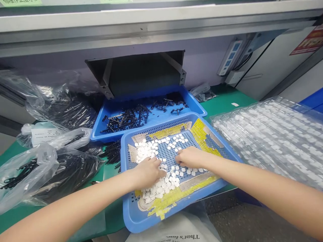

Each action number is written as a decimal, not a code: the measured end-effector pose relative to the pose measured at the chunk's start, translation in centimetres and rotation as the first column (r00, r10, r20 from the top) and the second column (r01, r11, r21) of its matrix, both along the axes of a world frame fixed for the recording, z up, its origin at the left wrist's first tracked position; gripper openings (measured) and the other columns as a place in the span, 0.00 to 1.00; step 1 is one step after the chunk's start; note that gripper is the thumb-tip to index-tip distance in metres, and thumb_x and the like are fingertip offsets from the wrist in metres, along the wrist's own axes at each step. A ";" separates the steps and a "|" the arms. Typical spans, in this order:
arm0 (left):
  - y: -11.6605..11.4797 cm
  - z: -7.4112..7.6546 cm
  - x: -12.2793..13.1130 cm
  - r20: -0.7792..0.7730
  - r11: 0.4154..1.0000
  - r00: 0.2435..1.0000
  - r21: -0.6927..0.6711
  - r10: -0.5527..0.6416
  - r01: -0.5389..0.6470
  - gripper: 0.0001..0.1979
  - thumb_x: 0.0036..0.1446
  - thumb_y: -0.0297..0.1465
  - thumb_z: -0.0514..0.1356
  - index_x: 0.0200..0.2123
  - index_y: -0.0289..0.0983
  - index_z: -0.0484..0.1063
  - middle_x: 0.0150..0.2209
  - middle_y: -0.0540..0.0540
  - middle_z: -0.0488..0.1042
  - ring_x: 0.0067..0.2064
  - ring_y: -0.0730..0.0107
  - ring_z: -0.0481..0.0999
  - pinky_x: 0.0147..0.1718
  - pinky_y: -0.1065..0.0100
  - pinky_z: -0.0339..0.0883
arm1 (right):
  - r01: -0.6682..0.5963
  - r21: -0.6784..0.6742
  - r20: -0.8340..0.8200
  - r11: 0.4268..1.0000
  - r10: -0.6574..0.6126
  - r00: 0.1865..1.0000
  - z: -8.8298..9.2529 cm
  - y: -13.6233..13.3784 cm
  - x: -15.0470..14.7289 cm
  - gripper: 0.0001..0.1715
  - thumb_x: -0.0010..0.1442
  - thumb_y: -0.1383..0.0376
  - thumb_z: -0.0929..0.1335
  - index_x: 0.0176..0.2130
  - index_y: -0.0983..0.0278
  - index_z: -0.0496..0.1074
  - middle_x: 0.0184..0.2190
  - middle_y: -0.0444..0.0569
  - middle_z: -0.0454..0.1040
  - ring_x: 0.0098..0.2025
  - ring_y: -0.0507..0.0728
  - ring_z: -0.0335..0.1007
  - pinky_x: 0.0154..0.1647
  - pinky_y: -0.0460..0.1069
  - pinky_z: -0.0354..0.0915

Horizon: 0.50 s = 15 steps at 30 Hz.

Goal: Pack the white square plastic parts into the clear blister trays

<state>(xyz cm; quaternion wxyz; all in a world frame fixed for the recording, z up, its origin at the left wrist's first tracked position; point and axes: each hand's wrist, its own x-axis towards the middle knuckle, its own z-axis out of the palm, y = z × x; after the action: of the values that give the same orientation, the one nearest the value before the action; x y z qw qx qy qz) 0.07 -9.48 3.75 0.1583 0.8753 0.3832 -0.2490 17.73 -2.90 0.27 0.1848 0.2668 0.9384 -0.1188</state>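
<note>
Evidently, much is left loose here: white pieces lie in the blue basket, and, taking that basket as a clock face with twelve farthest from the person, they heap thickly from ten o'clock round to seven. Thinner scatterings sit toward one o'clock and between four and five, with bare mesh showing in the middle, so I'd judge the pieces only partly spread. The left hand rests over the heap at nine o'clock, its fingers curled down among the pieces; whether they pinch one, I cannot tell. The right hand dips in near two o'clock, fingers bent toward the mesh beside a few pieces, and their grip is hidden too. Beyond the basket, toward eleven, black parts lie jumbled in a blue tray, with neither hand on them. A plastic bag of black parts sits at nine on the green worktop, while clear plastic trays spread at two, their whitish contents too indistinct to identify.
</note>
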 end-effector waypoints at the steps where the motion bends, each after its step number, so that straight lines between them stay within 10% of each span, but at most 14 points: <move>1: -0.1 -0.1 -0.2 0.003 1.000 1.000 -0.003 -0.003 0.003 0.15 0.53 0.31 0.49 0.45 0.44 0.64 0.39 0.40 0.63 0.40 0.57 0.62 0.37 0.61 0.56 | -0.006 -0.012 0.009 1.000 0.006 1.000 0.2 -0.1 0.2 0.09 0.47 0.68 0.62 0.26 0.61 0.70 0.27 0.48 0.71 0.27 0.55 0.66 0.21 0.45 0.52; 8: -0.4 -0.4 -0.8 0.057 0.999 0.998 0.041 -0.038 0.035 0.13 0.54 0.32 0.49 0.42 0.43 0.66 0.38 0.41 0.63 0.40 0.58 0.61 0.37 0.61 0.56 | 0.024 -0.077 -0.043 0.997 -0.027 0.999 3.3 -0.6 -1.4 0.11 0.51 0.68 0.60 0.32 0.60 0.70 0.30 0.47 0.70 0.30 0.54 0.66 0.22 0.45 0.51; 15: -0.8 -2.1 -1.4 0.134 0.994 0.990 0.108 -0.032 0.017 0.11 0.53 0.32 0.50 0.39 0.43 0.68 0.37 0.42 0.64 0.41 0.58 0.62 0.38 0.61 0.56 | -0.038 -0.105 -0.084 0.994 0.029 0.996 0.3 -0.3 -3.7 0.10 0.49 0.65 0.63 0.34 0.58 0.68 0.34 0.47 0.66 0.30 0.55 0.65 0.20 0.45 0.49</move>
<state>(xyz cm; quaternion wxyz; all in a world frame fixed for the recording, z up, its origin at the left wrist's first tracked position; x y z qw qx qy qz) -1.28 -10.32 1.67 0.1339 0.9020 0.3735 -0.1702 14.04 -3.16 0.59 0.1620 0.2356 0.9419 -0.1763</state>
